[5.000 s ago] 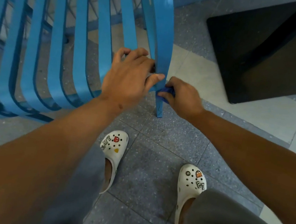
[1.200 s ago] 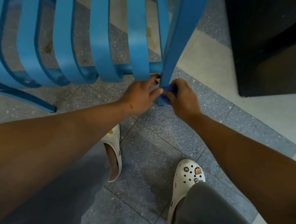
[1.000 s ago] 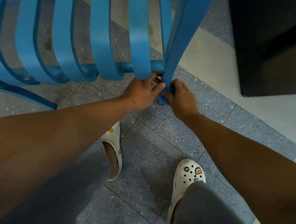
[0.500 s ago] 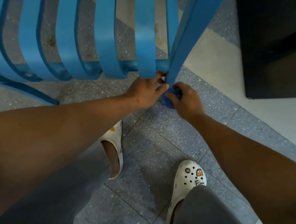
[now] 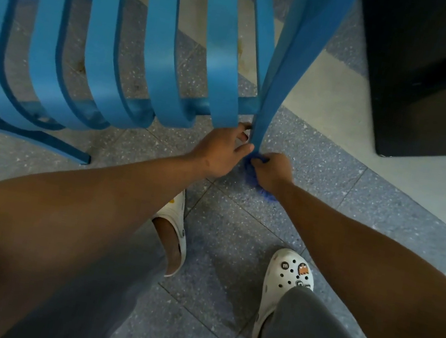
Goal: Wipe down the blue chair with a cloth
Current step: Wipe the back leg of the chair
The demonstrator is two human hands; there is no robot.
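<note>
Lower now, both hands [image 5: 246, 161] wipe cloth [image 5: 250, 171] at chair leg [image 5: 266, 111].

The only letter I can make out is a small "m" on a round dark charm [image 5: 284, 265] pinned to the white clog [image 5: 285, 278] on the right foot. The other charms beside it are too small to read.

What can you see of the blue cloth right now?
The blue cloth is mostly hidden: only a bunched, fuzzy dark-blue wad shows, with a tuft sticking out below the wrist. The right hand grips it low against the foot of the blue chair leg, just above the speckled floor. The left hand holds the same leg beside it. Its full size and shape cannot be told.
</note>
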